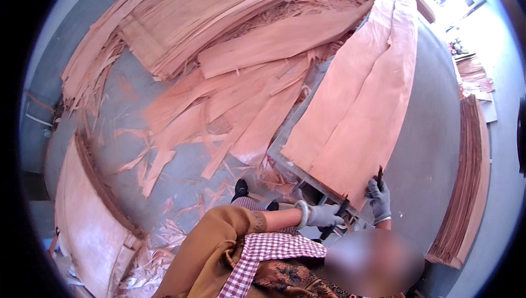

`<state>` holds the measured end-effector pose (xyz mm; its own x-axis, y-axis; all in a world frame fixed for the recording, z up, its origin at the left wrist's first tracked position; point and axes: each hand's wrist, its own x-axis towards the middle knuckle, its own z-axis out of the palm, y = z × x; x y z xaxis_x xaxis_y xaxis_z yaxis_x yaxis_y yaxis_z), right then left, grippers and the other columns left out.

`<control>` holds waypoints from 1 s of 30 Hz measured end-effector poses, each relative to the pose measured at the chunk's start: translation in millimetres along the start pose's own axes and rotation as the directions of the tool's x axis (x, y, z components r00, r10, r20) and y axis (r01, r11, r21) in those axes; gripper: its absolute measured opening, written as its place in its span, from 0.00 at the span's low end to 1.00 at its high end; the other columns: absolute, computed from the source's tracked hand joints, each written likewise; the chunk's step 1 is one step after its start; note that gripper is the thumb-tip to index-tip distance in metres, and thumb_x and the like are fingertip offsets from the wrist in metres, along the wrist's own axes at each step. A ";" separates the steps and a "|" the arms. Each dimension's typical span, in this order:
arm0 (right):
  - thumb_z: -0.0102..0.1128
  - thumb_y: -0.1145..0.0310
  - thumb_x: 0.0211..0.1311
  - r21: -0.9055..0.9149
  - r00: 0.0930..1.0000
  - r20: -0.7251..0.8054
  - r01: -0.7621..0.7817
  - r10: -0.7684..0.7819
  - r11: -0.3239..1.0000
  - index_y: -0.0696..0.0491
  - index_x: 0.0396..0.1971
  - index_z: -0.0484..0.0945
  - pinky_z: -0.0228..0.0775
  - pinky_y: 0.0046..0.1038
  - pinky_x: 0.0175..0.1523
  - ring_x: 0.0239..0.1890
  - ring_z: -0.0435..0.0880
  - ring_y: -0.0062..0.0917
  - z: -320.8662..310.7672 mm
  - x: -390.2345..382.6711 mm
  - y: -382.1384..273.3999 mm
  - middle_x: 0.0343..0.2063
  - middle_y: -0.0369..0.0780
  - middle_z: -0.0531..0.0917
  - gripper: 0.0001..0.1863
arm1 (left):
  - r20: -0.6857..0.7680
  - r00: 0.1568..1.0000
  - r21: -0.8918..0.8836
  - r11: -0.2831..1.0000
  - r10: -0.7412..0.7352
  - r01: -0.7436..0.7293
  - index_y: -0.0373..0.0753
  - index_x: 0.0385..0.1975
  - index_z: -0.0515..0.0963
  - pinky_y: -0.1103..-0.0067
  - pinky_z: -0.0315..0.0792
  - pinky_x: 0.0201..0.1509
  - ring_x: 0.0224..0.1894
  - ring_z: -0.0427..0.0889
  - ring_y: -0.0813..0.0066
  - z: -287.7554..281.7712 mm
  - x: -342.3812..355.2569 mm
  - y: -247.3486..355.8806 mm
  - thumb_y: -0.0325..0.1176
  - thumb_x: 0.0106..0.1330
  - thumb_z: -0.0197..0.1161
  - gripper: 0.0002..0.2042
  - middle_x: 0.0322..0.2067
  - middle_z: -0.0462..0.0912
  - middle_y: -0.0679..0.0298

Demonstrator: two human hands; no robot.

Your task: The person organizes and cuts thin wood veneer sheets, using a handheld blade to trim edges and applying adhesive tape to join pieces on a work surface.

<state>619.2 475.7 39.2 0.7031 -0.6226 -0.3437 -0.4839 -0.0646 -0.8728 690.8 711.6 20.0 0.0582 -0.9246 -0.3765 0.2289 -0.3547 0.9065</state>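
A long veneer sheet with a lengthwise split lies on a grey work surface. At its near end my left hand, in a grey glove with a bangle at the wrist, is closed on a black tool, partly hidden by the fingers. My right hand, also gloved, is at the sheet's near right corner, fingers closed around a narrow dark object that sticks upward; what it is I cannot tell.
Veneer stacks lie at the upper left, lower left and right. Loose strips and scraps cover much of the grey floor left of the work surface. My shoe is below.
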 end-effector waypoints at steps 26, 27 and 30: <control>0.55 0.78 0.42 -0.444 0.916 -0.397 -0.140 -0.054 0.885 0.60 0.55 0.63 0.62 0.27 0.57 0.50 0.72 0.30 68.2 18.3 47.4 0.48 0.46 0.74 0.33 | -0.584 0.654 -0.771 0.581 -0.481 -0.261 0.32 0.42 0.72 0.78 0.72 0.25 0.24 0.76 0.73 -394.6 -348.0 -228.1 0.31 0.63 0.50 0.12 0.28 0.78 0.59; 0.56 0.78 0.42 -0.413 0.899 -0.438 -0.178 -0.023 0.893 0.60 0.57 0.62 0.60 0.27 0.59 0.53 0.71 0.30 38.7 12.2 80.7 0.51 0.46 0.72 0.35 | -0.565 0.680 -0.797 0.520 -0.467 -0.306 0.29 0.44 0.70 0.75 0.76 0.32 0.27 0.77 0.68 -406.0 -333.5 -225.7 0.28 0.61 0.51 0.13 0.33 0.78 0.54; 0.58 0.78 0.44 -0.271 0.883 -0.470 -0.148 0.003 0.951 0.59 0.62 0.57 0.55 0.26 0.63 0.57 0.66 0.30 15.7 8.1 109.2 0.58 0.44 0.67 0.39 | -0.587 0.748 -0.663 0.714 -0.310 -0.225 0.25 0.49 0.69 0.68 0.71 0.56 0.48 0.76 0.60 -450.8 -325.3 -215.4 0.24 0.56 0.53 0.19 0.48 0.73 0.51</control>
<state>580.2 475.9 -64.3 0.3739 -0.9164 -0.1432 -0.7051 -0.1805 -0.6857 1060.6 1151.4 -138.9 0.5434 -0.4997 -0.6745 0.7944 0.0463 0.6057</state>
